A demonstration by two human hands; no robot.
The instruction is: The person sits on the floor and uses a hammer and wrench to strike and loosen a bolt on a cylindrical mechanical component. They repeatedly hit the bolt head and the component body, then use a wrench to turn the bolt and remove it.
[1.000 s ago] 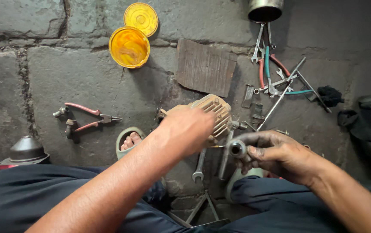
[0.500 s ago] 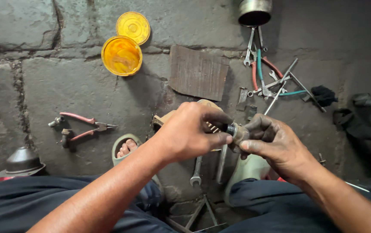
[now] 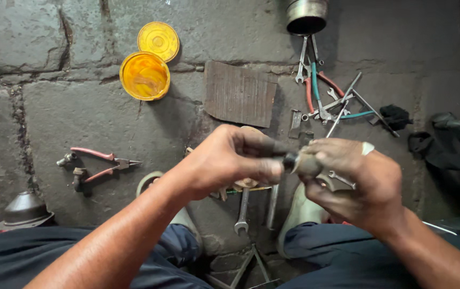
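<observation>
Both hands are meeting above the stone floor [image 3: 80, 107], just in front of the ribbed board [image 3: 239, 93]. The left hand [image 3: 230, 158] is closing its fingers around the dark end of a small metal part [image 3: 299, 162], while the right hand [image 3: 358, 182] is gripping the other, greyer end of the same part. The two ends are sitting together, so the fitting seems under way rather than finished; whether they are fully joined is hidden by the fingers. Left of the board, the red-handled pliers [image 3: 104, 162] are lying untouched, and a wrench [image 3: 242, 211] is lying below the hands, nearer than the board.
</observation>
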